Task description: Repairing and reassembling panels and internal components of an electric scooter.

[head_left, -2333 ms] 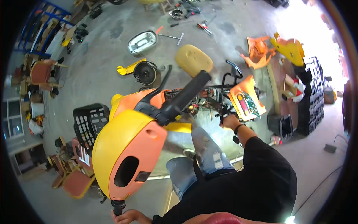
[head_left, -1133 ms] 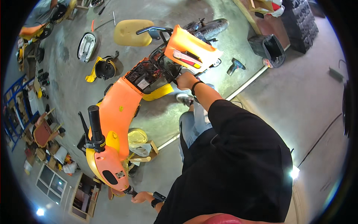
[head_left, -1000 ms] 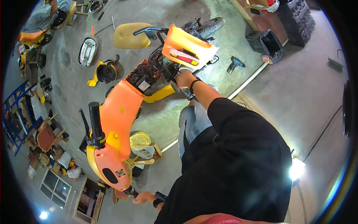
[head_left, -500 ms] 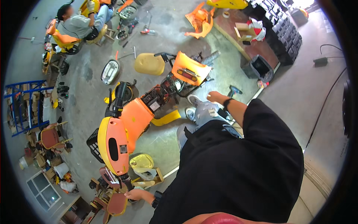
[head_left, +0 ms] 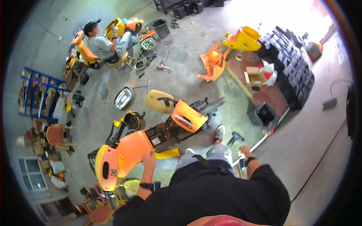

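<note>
Head view showed a stripped scooter (head_left: 151, 145) standing on the concrete floor (head_left: 196, 81), its orange and yellow front shell intact, its middle bared to dark frame and wiring, an orange tail panel (head_left: 187, 119) at the rear. The left hand (head_left: 149, 157) rested on the orange front shell, fingers curled over its edge. The right hand (head_left: 244, 151) hung free beside the knee, loosely released, grasping nothing.

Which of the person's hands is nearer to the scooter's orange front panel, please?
The left. The left hand rests on the orange front panel; the right hand hangs well off to its right, apart from the scooter.
</note>
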Demonstrator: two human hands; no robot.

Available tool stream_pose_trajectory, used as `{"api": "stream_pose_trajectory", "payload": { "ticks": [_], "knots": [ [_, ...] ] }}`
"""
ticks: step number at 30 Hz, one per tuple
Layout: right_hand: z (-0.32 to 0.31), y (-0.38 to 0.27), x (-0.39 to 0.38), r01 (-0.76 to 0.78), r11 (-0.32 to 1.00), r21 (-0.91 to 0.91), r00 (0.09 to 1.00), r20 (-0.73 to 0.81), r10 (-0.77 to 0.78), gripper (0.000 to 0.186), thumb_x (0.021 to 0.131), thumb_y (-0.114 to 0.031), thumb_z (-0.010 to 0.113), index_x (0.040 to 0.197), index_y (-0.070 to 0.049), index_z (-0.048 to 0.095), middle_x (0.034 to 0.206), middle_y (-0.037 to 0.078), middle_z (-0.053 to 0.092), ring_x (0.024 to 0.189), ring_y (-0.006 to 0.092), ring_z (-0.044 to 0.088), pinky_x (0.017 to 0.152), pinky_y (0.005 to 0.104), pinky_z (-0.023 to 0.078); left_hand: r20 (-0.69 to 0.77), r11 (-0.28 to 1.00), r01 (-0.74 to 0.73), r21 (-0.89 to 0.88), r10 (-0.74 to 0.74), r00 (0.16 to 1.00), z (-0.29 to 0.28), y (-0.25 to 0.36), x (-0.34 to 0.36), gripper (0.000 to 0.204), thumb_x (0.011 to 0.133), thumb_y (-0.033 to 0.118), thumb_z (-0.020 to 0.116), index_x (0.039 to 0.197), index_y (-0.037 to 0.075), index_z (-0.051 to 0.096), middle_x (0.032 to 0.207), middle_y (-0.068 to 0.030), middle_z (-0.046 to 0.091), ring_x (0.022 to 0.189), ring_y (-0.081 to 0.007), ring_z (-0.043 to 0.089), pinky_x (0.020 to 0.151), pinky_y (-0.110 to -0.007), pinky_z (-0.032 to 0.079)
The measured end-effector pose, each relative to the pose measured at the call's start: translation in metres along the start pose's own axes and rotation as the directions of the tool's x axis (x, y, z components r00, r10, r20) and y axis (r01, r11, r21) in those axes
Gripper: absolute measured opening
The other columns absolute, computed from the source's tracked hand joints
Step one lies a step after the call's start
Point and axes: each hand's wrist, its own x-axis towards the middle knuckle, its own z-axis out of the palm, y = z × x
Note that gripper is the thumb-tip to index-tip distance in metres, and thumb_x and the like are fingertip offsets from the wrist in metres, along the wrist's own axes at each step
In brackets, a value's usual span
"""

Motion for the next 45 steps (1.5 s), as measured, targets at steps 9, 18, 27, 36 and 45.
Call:
{"api": "stream_pose_trajectory", "payload": {
  "ticks": [9, 18, 27, 36, 45],
  "knots": [
    [-0.077, 0.059, 0.035, -0.362, 0.606, 0.708, 0.924, 0.189, 0.332, 0.020, 0.089, -0.019, 0.050, 0.097, -0.003, 0.058, 0.089, 0.015, 0.066, 0.067, 0.0272, 0.064, 0.055, 0.0390, 0.047, 0.571, 0.959, -0.027, 0.280, -0.144, 0.808, 0.246, 0.016, 0.098, 0.039, 0.095, 0.033, 0.044, 0.090, -0.001, 0.064, 0.095, -0.0273, 0.064, 0.089, -0.0470, 0.061, 0.079, -0.055, 0.048],
    [-0.087, 0.131, 0.112, -0.502, 0.500, 0.706, 0.850, 0.296, 0.436, 0.015, 0.087, -0.014, 0.047, 0.091, -0.003, 0.055, 0.074, 0.013, 0.060, 0.052, 0.0232, 0.054, 0.044, 0.0353, 0.039, 0.434, 0.873, 0.133, 0.470, -0.360, 0.826, 0.279, 0.024, 0.099, 0.030, 0.094, 0.024, 0.041, 0.102, 0.002, 0.059, 0.096, -0.0251, 0.066, 0.090, -0.0428, 0.064, 0.078, -0.052, 0.050],
    [-0.005, 0.130, 0.190, -0.482, 0.677, 0.556, 0.874, 0.248, 0.418, 0.026, 0.085, -0.025, 0.053, 0.092, -0.001, 0.062, 0.084, 0.016, 0.067, 0.056, 0.0246, 0.061, 0.048, 0.0415, 0.050, 0.645, 0.786, -0.415, 0.458, 0.028, 0.764, 0.310, -0.021, 0.096, 0.037, 0.088, 0.010, 0.049, 0.124, 0.016, 0.055, 0.126, -0.0203, 0.056, 0.114, -0.0408, 0.054, 0.093, -0.051, 0.044],
    [0.121, 0.249, 0.277, -0.482, 0.870, 0.103, 0.873, 0.149, 0.465, 0.060, 0.074, -0.030, 0.067, 0.119, 0.009, 0.056, 0.116, 0.029, 0.061, 0.109, 0.0401, 0.060, 0.093, 0.0420, 0.047, 0.366, 0.817, -0.195, 0.542, -0.021, 0.930, 0.310, -0.032, 0.061, 0.034, 0.088, 0.013, 0.054, 0.123, 0.012, 0.055, 0.120, -0.0153, 0.056, 0.112, -0.0373, 0.052, 0.092, -0.046, 0.044],
    [0.252, 0.398, 0.363, -0.548, 0.747, 0.377, 0.823, 0.085, 0.561, 0.096, 0.072, -0.046, 0.080, 0.130, 0.018, 0.039, 0.127, 0.030, 0.053, 0.111, 0.0363, 0.057, 0.096, 0.0422, 0.045, 0.412, 0.646, -0.165, 0.745, -0.252, 0.875, 0.327, -0.023, 0.048, 0.038, 0.096, 0.020, 0.049, 0.132, 0.009, 0.046, 0.106, -0.0127, 0.058, 0.096, -0.0288, 0.059, 0.081, -0.041, 0.046]
  ]
}}
